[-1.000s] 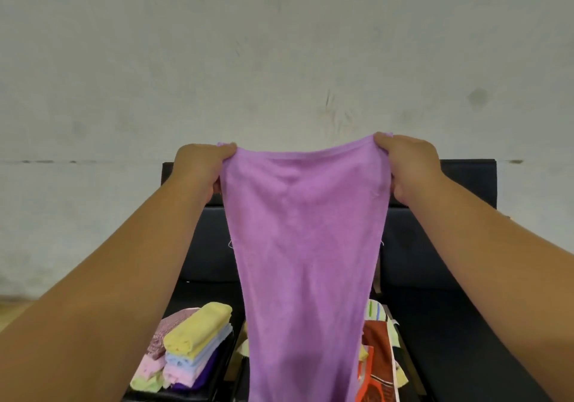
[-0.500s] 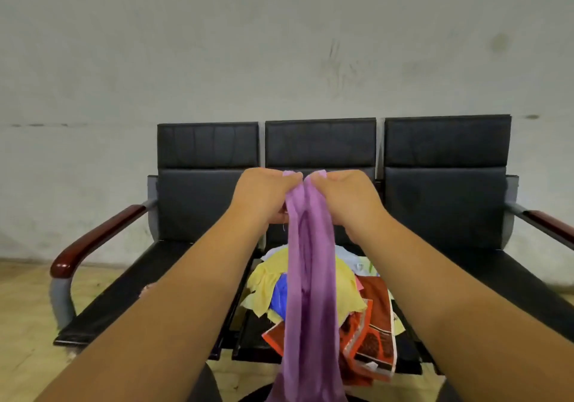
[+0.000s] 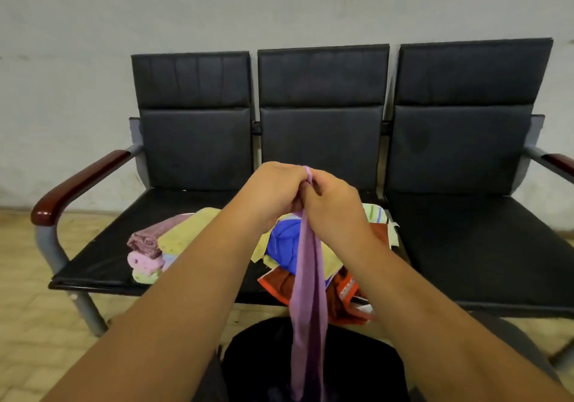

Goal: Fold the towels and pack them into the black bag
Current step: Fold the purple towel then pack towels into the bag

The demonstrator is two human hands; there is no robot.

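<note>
Pale, scuffed wall (image 3: 93, 44) runs behind a bench (image 3: 198, 146) of three black padded seats. At the far left is its dark red armrest (image 3: 77, 184). On the left seat sits a stack of folded towels (image 3: 149, 246) in mauve, yellow, pink and pale green, so we judge that part of the folding is done.

Moving in, our left hand (image 3: 273, 190) and our right hand (image 3: 334, 206) meet in front of the middle seat. They touch each other, and both pinch the top edge of the purple towel (image 3: 307, 277). With its top corners brought together, the towel hangs doubled lengthwise in a narrow strip. Its lower end drops over a dark round shape at the bottom of the view, which we take to be the black bag (image 3: 257, 364). We cannot tell whether anything lies in it.

Behind the strip, on the middle seat, lies a loose pile of unfolded towels (image 3: 282, 240) — blue, yellow, red-orange, with a striped one at its right edge. Further right come the third seat (image 3: 466, 246) and the other armrest (image 3: 559, 165).

As we read it, the task is somewhere in its middle. The purple towel has only its first fold, the pile is yet to be folded, and the finished stack sits on the seat rather than in the bag — so all the packing that we can see is yet to do.
</note>
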